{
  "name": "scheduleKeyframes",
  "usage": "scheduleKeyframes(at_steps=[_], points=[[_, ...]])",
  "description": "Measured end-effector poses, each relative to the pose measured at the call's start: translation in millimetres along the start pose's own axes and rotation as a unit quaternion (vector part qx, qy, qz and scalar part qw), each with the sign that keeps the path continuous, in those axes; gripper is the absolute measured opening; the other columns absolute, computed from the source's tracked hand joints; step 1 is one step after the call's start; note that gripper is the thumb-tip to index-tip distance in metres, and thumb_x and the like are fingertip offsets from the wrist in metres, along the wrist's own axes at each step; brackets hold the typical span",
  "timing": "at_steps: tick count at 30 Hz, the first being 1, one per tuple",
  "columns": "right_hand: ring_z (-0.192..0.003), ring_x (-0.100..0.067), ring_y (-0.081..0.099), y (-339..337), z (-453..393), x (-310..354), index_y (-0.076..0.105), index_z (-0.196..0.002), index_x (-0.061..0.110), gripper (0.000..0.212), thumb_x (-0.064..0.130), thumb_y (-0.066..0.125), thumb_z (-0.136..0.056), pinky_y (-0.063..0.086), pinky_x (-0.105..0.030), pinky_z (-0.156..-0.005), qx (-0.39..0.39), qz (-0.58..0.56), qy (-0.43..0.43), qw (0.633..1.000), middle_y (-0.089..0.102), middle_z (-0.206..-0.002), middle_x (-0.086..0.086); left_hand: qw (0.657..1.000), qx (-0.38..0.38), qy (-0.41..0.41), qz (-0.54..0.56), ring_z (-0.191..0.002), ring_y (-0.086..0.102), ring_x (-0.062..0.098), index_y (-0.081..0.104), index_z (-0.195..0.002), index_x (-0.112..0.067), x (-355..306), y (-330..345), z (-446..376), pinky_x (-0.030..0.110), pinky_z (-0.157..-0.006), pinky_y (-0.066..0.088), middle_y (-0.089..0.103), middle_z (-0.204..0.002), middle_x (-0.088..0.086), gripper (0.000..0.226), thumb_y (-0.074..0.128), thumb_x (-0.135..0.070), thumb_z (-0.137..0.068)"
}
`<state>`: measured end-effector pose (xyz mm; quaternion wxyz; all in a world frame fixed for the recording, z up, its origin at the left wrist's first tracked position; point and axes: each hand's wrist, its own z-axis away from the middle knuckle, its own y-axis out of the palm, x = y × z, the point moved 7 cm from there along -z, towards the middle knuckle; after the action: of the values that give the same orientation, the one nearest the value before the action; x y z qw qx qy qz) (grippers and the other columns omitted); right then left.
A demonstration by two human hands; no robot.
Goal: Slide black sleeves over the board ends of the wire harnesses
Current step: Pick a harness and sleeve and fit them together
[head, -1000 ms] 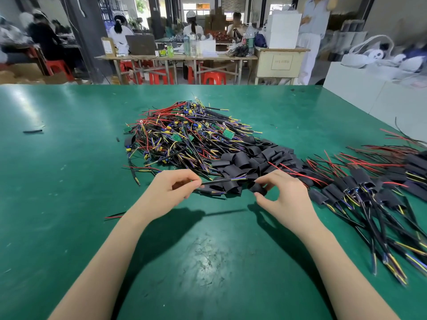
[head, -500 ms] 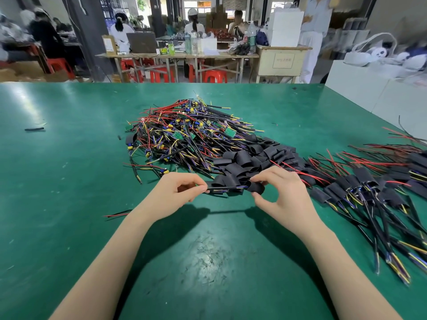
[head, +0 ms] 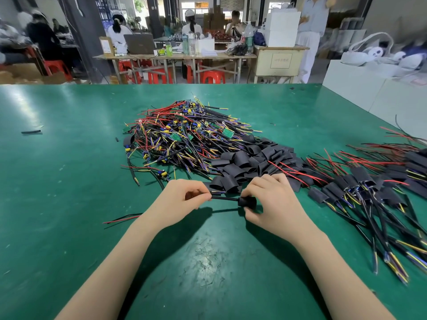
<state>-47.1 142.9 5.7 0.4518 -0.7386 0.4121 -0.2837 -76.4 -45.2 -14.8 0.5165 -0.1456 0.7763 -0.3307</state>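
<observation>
My left hand point(head: 179, 200) pinches a wire harness point(head: 225, 199) by its black cable, with red and black leads trailing out to the left. My right hand point(head: 273, 203) pinches a black sleeve point(head: 247, 201) that sits around the cable's right end. Both hands hover just above the green table point(head: 69, 181), in front of a heap of loose black sleeves point(head: 251, 160). Behind that lies a pile of bare harnesses point(head: 182, 137) with small green boards. What is inside the held sleeve is hidden.
A spread of sleeved harnesses point(head: 369, 192) fills the table's right side. A short black tube piece point(head: 31, 132) lies far left. White boxes point(head: 360, 88) border the right rear corner. People sit at benches beyond the table's far edge.
Both hands have drawn back toward me, away from the sleeve heap. The right hand's sleeve now sits on the cable held by the left hand; before, it was at the cable's tip.
</observation>
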Motion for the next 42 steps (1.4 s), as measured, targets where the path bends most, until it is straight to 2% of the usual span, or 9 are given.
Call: scheduleKeyframes(at_steps=[6, 9, 13, 15, 18, 24, 32, 39, 42], points=[[-0.085, -0.017, 0.057, -1.0, -0.3, -3.4, 0.064, -0.087, 0.022, 0.015, 0.027, 0.067, -0.073, 0.037, -0.036, -0.085, 0.011, -0.067, 0.022, 0.997, 0.06, -0.086, 0.01, 0.999, 0.038, 0.008, 0.033, -0.054, 0.051, 0.006, 0.071, -0.083, -0.025, -4.3, 11.3, 0.6, 0.019, -0.055, 0.04, 0.063, -0.061, -0.002, 0.011, 0.066, -0.024, -0.092], [-0.084, -0.013, 0.056, -4.3, -0.3, 2.1, 0.064, -0.091, 0.022, 0.019, 0.025, 0.07, -0.073, 0.036, -0.034, -0.084, -0.007, -0.115, 0.011, 0.993, 0.06, -0.088, 0.009, 0.998, 0.026, 0.007, 0.061, -0.056, 0.055, 0.004, 0.071, -0.089, -0.023, -6.6, 15.0, 0.7, 0.016, -0.057, 0.042, 0.065, -0.065, -0.009, 0.006, 0.066, -0.021, -0.092], [-0.083, -0.013, 0.056, 0.3, -1.8, 8.7, 0.064, -0.09, 0.021, 0.019, 0.026, 0.071, -0.073, 0.034, -0.03, -0.081, 0.013, -0.123, -0.004, 0.992, 0.059, -0.087, 0.008, 0.993, 0.036, 0.032, 0.112, -0.093, 0.066, 0.01, 0.056, -0.125, -0.019, -18.0, 23.5, 0.1, 0.024, -0.085, 0.051, 0.071, -0.097, -0.007, 0.037, 0.068, -0.022, -0.09], [-0.084, -0.014, 0.057, 3.5, -1.4, 5.1, 0.065, -0.09, 0.022, 0.019, 0.027, 0.07, -0.073, 0.036, -0.033, -0.082, 0.03, -0.112, 0.005, 0.993, 0.059, -0.087, 0.009, 0.993, 0.039, 0.044, 0.098, -0.104, 0.063, 0.009, 0.056, -0.126, -0.023, -20.3, 13.2, -1.0, 0.021, -0.091, 0.048, 0.068, -0.107, -0.01, 0.044, 0.07, -0.034, -0.086], [-0.085, -0.011, 0.057, 5.2, 0.3, -3.1, 0.065, -0.09, 0.024, 0.018, 0.028, 0.069, -0.074, 0.038, -0.035, -0.084, 0.04, -0.113, 0.026, 0.992, 0.059, -0.088, 0.012, 0.998, 0.058, 0.024, 0.013, -0.096, 0.059, 0.007, 0.064, -0.107, -0.036, -4.7, -9.0, 2.5, 0.019, -0.083, 0.045, 0.065, -0.101, -0.019, 0.038, 0.08, -0.043, -0.074], [-0.085, -0.009, 0.056, 6.4, 1.2, -3.9, 0.066, -0.092, 0.025, 0.019, 0.028, 0.071, -0.073, 0.04, -0.035, -0.084, 0.041, -0.138, 0.032, 0.989, 0.059, -0.09, 0.012, 0.992, 0.122, -0.039, -0.008, -0.066, 0.055, 0.002, 0.069, -0.084, -0.028, 15.4, -6.1, 7.8, 0.017, -0.065, 0.046, 0.068, -0.079, -0.008, 0.021, 0.085, -0.02, -0.073], [-0.084, -0.007, 0.054, 4.8, -1.2, 15.1, 0.065, -0.094, 0.02, 0.019, 0.022, 0.07, -0.075, 0.049, -0.029, -0.076, 0.025, -0.211, -0.01, 0.977, 0.057, -0.091, 0.009, 0.99, 0.061, -0.034, 0.123, -0.083, 0.067, 0.026, 0.067, -0.097, -0.02, 3.3, 10.5, 2.1, 0.036, -0.083, 0.054, 0.07, -0.088, 0.005, 0.024, 0.081, -0.013, -0.078], [-0.086, -0.009, 0.055, 7.7, -0.4, 20.2, 0.067, -0.095, 0.019, 0.02, 0.02, 0.068, -0.076, 0.05, -0.031, -0.077, 0.035, -0.227, -0.023, 0.973, 0.057, -0.094, 0.007, 0.984, 0.066, -0.032, 0.162, -0.075, 0.071, 0.02, 0.067, -0.096, -0.017, -4.4, 20.3, 2.6, 0.027, -0.065, 0.054, 0.072, -0.087, 0.001, 0.016, 0.073, -0.008, -0.085], [-0.087, -0.013, 0.056, 8.2, -0.4, 22.4, 0.068, -0.095, 0.018, 0.02, 0.019, 0.068, -0.075, 0.05, -0.035, -0.076, 0.035, -0.223, -0.025, 0.974, 0.057, -0.094, 0.006, 0.984, 0.063, -0.026, 0.164, -0.071, 0.068, 0.014, 0.068, -0.095, -0.021, -5.9, 19.2, 1.4, 0.027, -0.07, 0.054, 0.073, -0.089, 0.0, 0.014, 0.075, -0.015, -0.084]])
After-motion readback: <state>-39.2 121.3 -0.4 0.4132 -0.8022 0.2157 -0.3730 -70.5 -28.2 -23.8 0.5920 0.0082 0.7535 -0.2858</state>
